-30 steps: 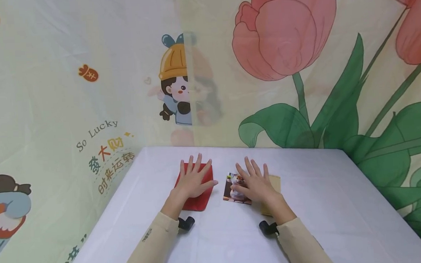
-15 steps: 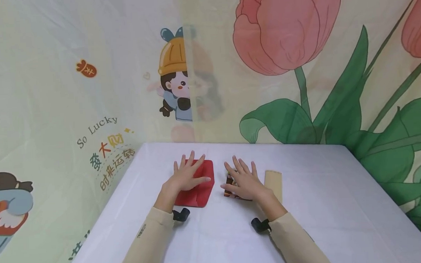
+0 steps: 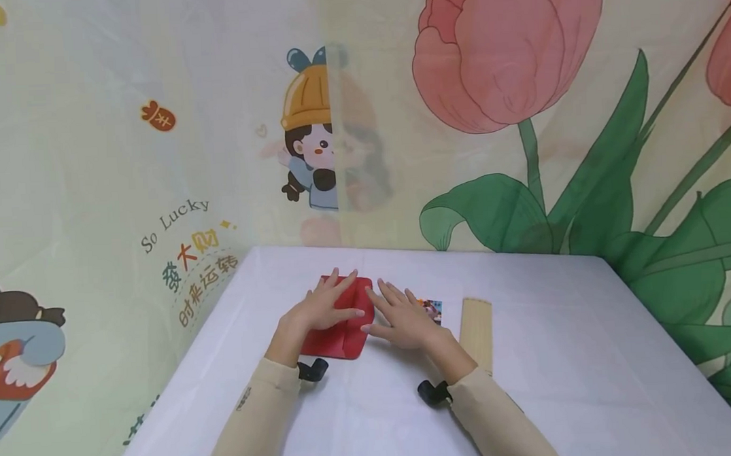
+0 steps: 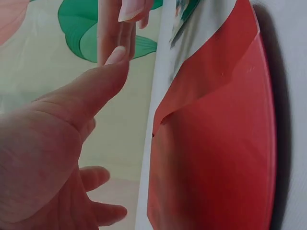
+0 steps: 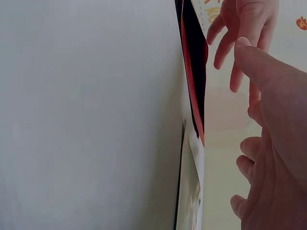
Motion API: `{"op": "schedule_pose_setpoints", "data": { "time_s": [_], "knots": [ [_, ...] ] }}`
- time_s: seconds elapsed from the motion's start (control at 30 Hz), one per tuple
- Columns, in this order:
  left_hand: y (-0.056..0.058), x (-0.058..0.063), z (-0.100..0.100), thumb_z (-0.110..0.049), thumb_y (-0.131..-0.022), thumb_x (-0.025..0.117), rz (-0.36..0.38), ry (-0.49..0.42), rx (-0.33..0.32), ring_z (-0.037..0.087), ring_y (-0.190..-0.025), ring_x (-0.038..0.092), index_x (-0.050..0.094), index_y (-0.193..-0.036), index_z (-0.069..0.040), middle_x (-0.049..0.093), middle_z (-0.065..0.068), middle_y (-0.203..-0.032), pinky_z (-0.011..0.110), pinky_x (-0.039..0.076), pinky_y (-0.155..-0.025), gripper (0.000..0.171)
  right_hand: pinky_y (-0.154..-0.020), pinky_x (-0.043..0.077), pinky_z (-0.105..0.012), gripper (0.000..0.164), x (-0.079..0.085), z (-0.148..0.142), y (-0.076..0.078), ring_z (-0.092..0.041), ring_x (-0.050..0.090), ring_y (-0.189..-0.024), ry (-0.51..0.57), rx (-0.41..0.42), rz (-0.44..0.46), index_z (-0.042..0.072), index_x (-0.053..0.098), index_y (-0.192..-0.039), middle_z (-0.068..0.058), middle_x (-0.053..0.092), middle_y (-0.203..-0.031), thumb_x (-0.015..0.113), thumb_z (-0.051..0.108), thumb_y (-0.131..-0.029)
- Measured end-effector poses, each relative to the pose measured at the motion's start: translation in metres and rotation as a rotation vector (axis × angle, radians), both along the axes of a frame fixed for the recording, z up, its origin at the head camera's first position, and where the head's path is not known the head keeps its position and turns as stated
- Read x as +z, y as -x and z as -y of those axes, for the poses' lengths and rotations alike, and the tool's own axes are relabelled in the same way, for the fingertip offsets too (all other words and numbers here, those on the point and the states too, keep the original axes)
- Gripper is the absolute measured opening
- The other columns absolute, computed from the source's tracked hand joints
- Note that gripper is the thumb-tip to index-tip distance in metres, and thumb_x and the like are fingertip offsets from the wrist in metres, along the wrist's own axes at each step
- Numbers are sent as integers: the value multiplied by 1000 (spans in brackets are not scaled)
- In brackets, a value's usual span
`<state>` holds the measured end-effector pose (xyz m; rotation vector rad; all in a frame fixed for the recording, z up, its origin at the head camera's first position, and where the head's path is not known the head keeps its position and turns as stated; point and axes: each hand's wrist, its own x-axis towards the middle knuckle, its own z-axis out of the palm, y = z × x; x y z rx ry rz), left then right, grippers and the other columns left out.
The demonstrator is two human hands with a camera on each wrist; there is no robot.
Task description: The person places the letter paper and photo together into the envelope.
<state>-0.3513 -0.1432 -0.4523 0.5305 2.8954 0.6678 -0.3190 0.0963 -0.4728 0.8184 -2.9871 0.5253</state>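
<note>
Head view, listed left to right. Printed lettering (image 3: 205, 240): is being displayed on the pale wall cloth (image 3: 94, 185). Left hand (image 3: 317, 313): is being held over the red envelope (image 3: 349, 341), fingers and thumb being spread apart; in the left wrist view, a gap is being shown between thumb and envelope. Red envelope: is being supported flat on the white table (image 3: 567, 362), partly covered by the left hand. Right hand (image 3: 404, 319): is being held above the table, fingers spread and being directed at the envelope's right edge; whether a fingertip is being touched to it cannot be told. Picture card (image 3: 432, 310): is being partly hidden behind the right hand. Beige strip (image 3: 477, 332): is being laid flat farther right, well apart from the envelope, its near end being met by the right sleeve (image 3: 502, 416).
</note>
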Motion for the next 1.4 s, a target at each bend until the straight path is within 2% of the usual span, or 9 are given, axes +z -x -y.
{"op": "schedule_pose_setpoints", "data": {
  "time_s": [0.1, 0.2, 0.3, 0.4, 0.67, 0.87, 1.23, 1.4],
  "knots": [
    [-1, 4, 6, -54, -81, 83, 27, 15, 16, 53, -156, 17, 25, -164, -41, 18, 14, -174, 74, 36, -113, 102, -128, 13, -64, 92, 1, 9, 1, -31, 15, -162, 5, 12, 17, 27, 20, -167, -7, 18, -175, 56, 71, -94],
    [-3, 6, 10, -53, -79, 86, 84, 27, 22, 55, -155, 18, 27, -164, -41, 18, 16, -173, 71, 44, -108, 104, -128, 13, -64, 96, 0, 18, 0, -31, 16, -162, -9, 32, 40, 21, 19, -167, -6, 20, -175, 57, 70, -95],
    [-6, 8, 12, -50, -77, 88, 158, 28, 18, 51, -155, 22, 29, -164, -39, 19, 17, -173, 66, 51, -103, 105, -128, 12, -62, 96, -2, 26, -2, -29, 18, -162, -19, 64, 64, 14, 20, -167, -6, 21, -174, 56, 69, -96],
    [-7, 7, 11, -45, -74, 92, 196, 41, 19, 43, -153, 29, 31, -163, -38, 22, 17, -172, 61, 54, -100, 109, -129, 11, -60, 97, -5, 30, -4, -27, 17, -162, -27, 80, 88, 12, 19, -167, -5, 21, -175, 53, 71, -97],
    [-7, 5, 10, -35, -70, 96, 226, 61, -30, 39, -154, 28, 39, -159, -39, 22, 14, -172, 62, 52, -102, 106, -130, 12, -59, 97, -9, 29, -4, -25, 20, -162, -66, 86, 126, 14, 21, -167, -3, 24, -174, 56, 70, -95],
    [-9, 4, 9, -23, -67, 97, 259, 93, -31, 39, -152, 29, 53, -149, -43, 23, 10, -172, 55, 59, -91, 96, -129, 11, -61, 90, -13, 27, 0, -24, 21, -161, -71, 88, 143, 15, 31, -164, -4, 26, -173, 63, 64, -95],
    [-15, 7, 5, -22, -58, 101, 254, 127, 1, 41, -150, 32, 63, -138, -41, 28, 9, -170, 52, 62, -86, 90, -128, 3, -64, 89, -17, 27, 7, -24, 23, -161, -63, 66, 153, 15, 38, -161, -5, 29, -172, 68, 62, -92],
    [-17, 9, 0, -24, -63, 100, 263, 127, -13, 41, -151, 31, 63, -141, -42, 26, 10, -171, 55, 60, -91, 87, -128, 2, -65, 88, -15, 24, 7, -24, 23, -161, -62, 54, 156, 16, 38, -161, -4, 30, -172, 69, 60, -92]
  ]
}}
